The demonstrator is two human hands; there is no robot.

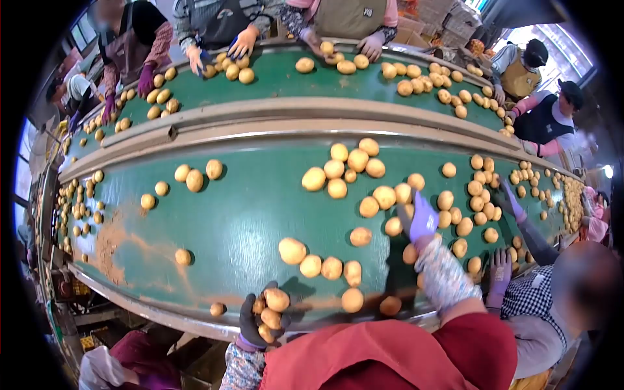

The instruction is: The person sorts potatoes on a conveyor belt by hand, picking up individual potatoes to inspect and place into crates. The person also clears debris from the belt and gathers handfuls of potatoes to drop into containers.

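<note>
At the near edge of the green belt (pixel 247 214), your left hand (pixel 260 320) is clenched around a handful of small potatoes (pixel 277 299), so some picking looks done. Further right, your right hand (pixel 424 218) reaches out flat and empty among loose potatoes (pixel 368 207). Plenty lie unpicked, and a co-worker's hand (pixel 500 270) rests at the belt's edge beside you.

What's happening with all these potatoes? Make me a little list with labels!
place: green conveyor belt strewn with loose potatoes
left hand: dark glove, shut on a handful of small potatoes at the belt's near edge
right hand: purple glove, stretched out over the belt among the loose potatoes; grip unclear
neighbour: co-worker's hand in a purple glove, to the right
far side: second belt with more gloved people along it
</note>
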